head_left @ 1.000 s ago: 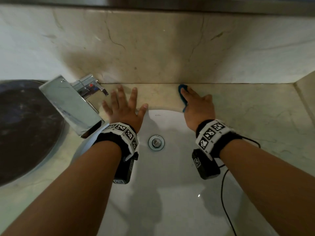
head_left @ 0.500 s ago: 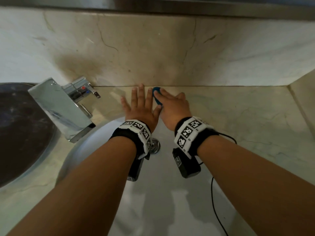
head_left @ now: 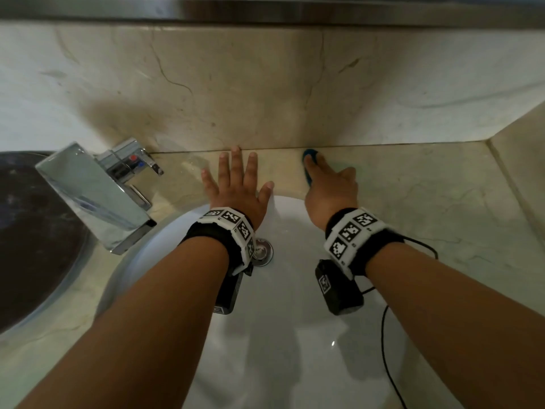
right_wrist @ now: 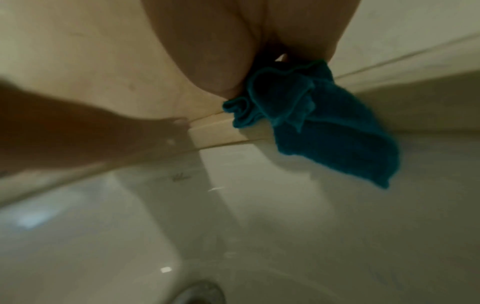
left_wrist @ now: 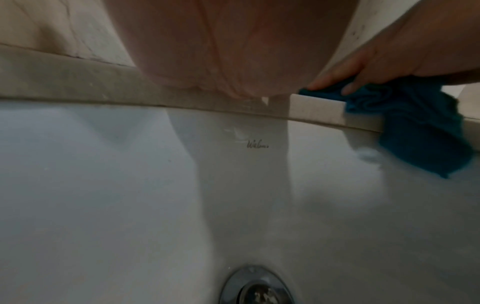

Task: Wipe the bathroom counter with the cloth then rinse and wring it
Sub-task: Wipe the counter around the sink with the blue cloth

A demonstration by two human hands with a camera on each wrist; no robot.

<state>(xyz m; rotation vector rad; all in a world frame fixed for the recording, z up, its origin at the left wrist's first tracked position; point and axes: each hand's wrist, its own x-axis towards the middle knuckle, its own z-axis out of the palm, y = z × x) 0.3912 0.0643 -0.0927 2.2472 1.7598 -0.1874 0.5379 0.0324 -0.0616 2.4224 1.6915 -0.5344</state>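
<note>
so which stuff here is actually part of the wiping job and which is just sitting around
Part of the job:
- blue cloth, pressed down by the right hand, one end hanging into the basin
- marble counter
- left hand, flat on the counter
- sink basin and faucet, for rinsing later

Just there:
- drain plug
- dark round basin at far left

Just beyond the fingertips point(head_left: 235, 149) of the flat left hand point(head_left: 236, 187), the upright veined beige marble backsplash point(head_left: 265, 93) blocks the way. The chrome square-bodied faucet point(head_left: 97, 196) stands left of those fingers. Right of the right hand point(head_left: 330, 188), the beige marble counter point(head_left: 427, 196) lies bare up to the 1 marble side wall point(head_left: 522, 172).
</note>
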